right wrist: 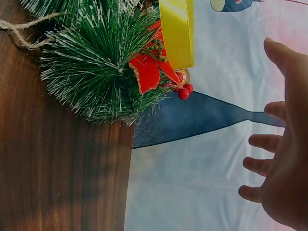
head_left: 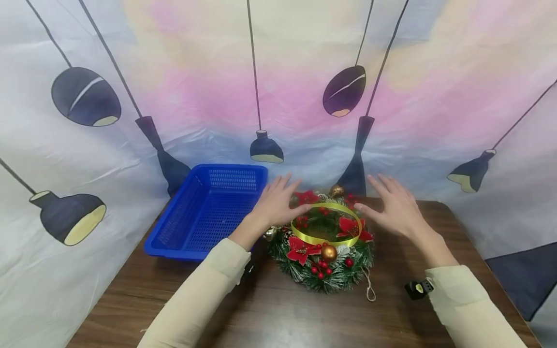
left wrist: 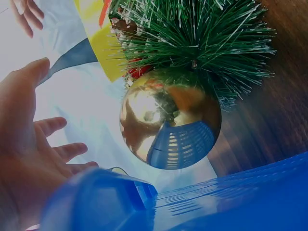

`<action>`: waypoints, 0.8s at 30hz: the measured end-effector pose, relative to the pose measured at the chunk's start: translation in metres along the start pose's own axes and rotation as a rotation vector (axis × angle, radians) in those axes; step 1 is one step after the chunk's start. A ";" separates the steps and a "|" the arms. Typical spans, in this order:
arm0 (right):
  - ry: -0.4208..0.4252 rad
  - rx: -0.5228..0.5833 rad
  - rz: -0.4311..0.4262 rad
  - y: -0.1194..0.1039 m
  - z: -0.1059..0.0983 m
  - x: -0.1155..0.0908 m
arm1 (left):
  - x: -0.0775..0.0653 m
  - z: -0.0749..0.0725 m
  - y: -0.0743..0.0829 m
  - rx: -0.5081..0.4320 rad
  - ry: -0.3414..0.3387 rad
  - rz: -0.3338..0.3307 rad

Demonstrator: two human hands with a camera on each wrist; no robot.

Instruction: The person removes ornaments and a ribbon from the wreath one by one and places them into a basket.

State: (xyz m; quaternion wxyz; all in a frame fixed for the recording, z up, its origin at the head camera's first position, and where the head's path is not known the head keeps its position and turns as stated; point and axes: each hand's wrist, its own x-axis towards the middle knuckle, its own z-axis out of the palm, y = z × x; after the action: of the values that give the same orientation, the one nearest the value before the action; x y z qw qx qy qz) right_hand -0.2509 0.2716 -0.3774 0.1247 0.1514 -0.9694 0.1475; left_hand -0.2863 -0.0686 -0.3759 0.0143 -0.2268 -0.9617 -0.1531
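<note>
A green Christmas wreath (head_left: 296, 270) lies on the table, with red poinsettias (head_left: 300, 250), red berries, pine cones and gold balls (head_left: 329, 253). On top of it rests a loop of shiny yellow ribbon (head_left: 304, 237). My left hand (head_left: 274, 203) hovers at the wreath's left side, fingers spread, thumb near the ribbon. Over the right side my right hand (head_left: 398, 208) is held with fingers apart and nothing in it. In the left wrist view a large gold ball (left wrist: 171, 120) hangs beside the left hand (left wrist: 29, 154). The right wrist view shows the right hand (right wrist: 288, 149) apart from the ribbon (right wrist: 177, 33).
A blue plastic basket (head_left: 174, 253) stands left of the wreath, close to my left forearm. A twine loop (head_left: 370, 292) trails from the wreath's right edge onto the brown wooden table (head_left: 278, 319). A cloth backdrop (head_left: 209, 87) printed with lamps hangs behind the table.
</note>
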 end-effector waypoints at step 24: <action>-0.051 0.383 0.024 0.014 0.029 -0.021 | -0.063 -0.022 -0.013 -0.135 -0.067 0.137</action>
State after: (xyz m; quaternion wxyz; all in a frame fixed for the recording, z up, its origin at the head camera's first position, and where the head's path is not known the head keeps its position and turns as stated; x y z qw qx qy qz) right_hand -0.2417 0.2801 -0.4140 0.0671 0.1646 -0.9282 0.3269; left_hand -0.2362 -0.1137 -0.3649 -0.0226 -0.2973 -0.9315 -0.2085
